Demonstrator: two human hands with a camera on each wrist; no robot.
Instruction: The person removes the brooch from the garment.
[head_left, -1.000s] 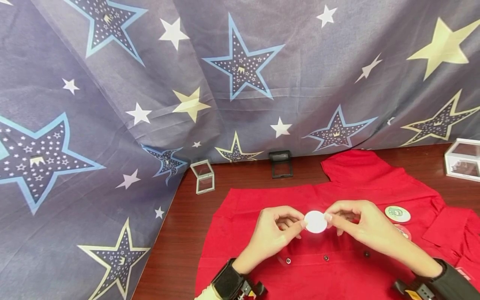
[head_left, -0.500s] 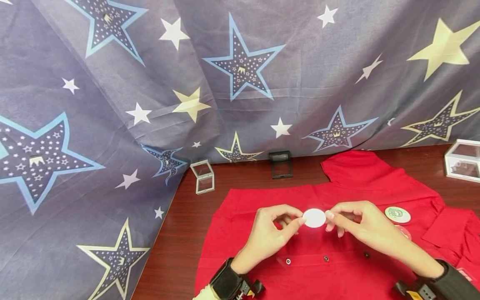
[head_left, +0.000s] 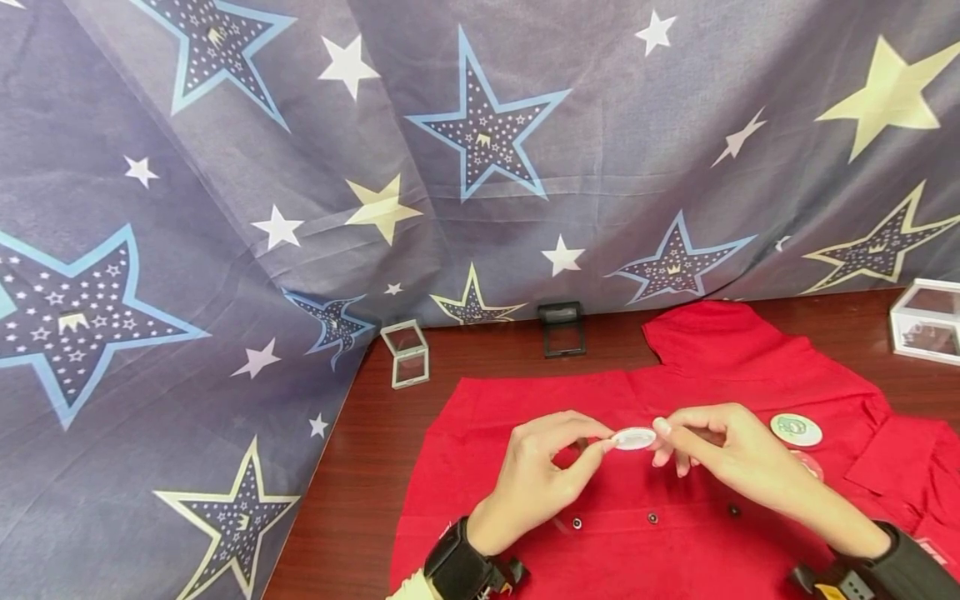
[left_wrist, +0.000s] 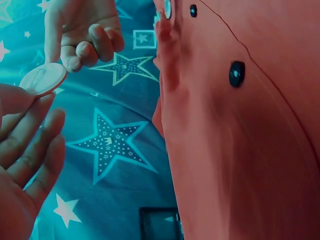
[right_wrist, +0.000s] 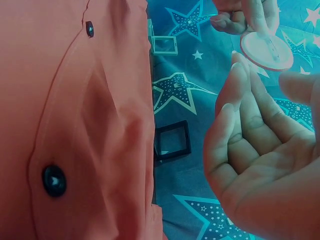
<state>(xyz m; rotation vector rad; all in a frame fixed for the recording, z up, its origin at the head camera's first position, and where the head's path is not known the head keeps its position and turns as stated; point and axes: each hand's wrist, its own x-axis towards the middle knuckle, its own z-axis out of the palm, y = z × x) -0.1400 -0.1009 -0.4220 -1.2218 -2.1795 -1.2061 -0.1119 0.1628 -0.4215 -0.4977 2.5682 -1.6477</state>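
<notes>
My left hand (head_left: 536,475) pinches a round white pin badge (head_left: 634,438) between thumb and forefinger, just over the red shirt (head_left: 517,400). The pin on the badge's pale back (right_wrist: 267,52) shows in the right wrist view. My right hand (head_left: 723,442) is close on the badge's other side, its thumb tip at the rim in the head view. In the right wrist view, the right thumb (right_wrist: 300,86) stands apart from the loosely bent fingers. Two more badges lie on the shirt: a green and white one (head_left: 797,429) and a pinkish one partly hidden behind the right wrist.
Behind the shirt, a small white-framed case (head_left: 410,367) and a black one (head_left: 563,337) stand open on the brown table (head_left: 341,450). A larger white frame (head_left: 926,342) is at the far right. Star-patterned cloth (head_left: 495,233) hangs along the back and left.
The badge has tipped from a broad, bright white disc to a thin oval showing more of its edge. Both hands stay almost in place, the right-hand fingers shifting slightly.
</notes>
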